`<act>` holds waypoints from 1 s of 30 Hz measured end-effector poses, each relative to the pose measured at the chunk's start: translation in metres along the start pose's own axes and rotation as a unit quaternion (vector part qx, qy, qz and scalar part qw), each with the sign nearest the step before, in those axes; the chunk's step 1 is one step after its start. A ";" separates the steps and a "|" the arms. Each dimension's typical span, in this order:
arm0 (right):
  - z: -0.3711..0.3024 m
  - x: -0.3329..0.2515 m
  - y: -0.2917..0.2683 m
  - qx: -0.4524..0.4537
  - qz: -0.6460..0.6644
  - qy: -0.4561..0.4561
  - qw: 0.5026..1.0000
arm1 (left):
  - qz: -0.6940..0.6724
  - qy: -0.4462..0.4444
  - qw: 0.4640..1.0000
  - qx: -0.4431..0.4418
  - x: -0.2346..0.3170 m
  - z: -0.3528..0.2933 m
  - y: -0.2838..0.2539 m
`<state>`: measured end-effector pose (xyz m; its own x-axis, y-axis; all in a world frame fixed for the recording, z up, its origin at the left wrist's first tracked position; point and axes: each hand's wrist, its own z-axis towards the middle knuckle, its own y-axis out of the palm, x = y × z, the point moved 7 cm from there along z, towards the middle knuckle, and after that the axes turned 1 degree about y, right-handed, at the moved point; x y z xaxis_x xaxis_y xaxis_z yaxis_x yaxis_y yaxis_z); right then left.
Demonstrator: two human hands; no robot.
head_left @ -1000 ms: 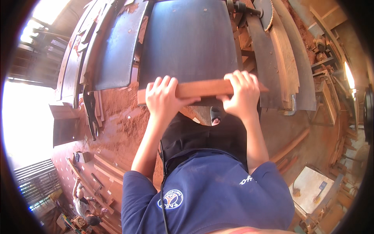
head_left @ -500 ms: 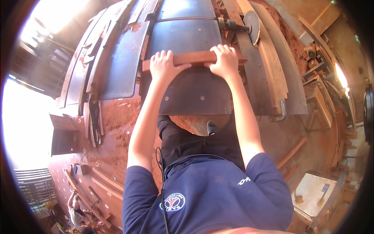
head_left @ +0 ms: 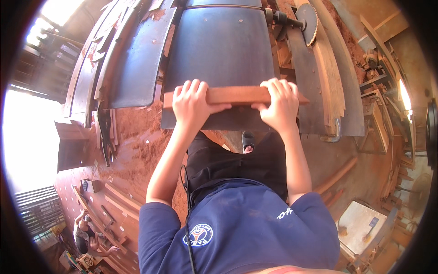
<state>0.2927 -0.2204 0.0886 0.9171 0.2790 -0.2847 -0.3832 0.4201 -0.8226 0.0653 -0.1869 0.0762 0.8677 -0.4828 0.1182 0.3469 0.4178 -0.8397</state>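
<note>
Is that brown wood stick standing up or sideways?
Sideways: the wood stick runs left to right, with the left hand and right hand gripping it.

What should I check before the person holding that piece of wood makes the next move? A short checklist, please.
1. Left grip on the piece of wood: ok, near its left end.
2. Right grip on it: ok, near its right end.
3. Wood resting on the metal table: cannot tell.
4. Both grips clear of the saw blade: ok, well apart.
5. Blade standing still: cannot tell from one picture.
6. Black cord tucked away: not ok, it hangs outside the shirt.
</note>
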 end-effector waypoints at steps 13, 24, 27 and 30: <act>0.124 0.071 0.074 -0.021 -0.013 -0.010 1.000 | 0.075 -0.020 0.997 -0.021 -0.056 0.109 0.076; -0.075 -0.014 -0.041 -0.038 0.000 0.057 0.998 | -0.046 0.003 0.999 -0.021 0.053 -0.054 -0.030; -0.049 0.000 -0.029 -0.050 0.005 0.027 0.998 | -0.030 0.009 0.999 0.000 0.043 -0.036 -0.016; 0.009 0.025 -0.004 -0.020 -0.013 0.000 1.000 | -0.005 0.011 0.999 0.032 0.019 0.016 0.008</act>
<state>0.3158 -0.2073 0.0892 0.9266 0.2687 -0.2633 -0.3550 0.3930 -0.8483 0.0902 -0.1804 0.0804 0.8561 -0.5039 0.1147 0.3787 0.4607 -0.8027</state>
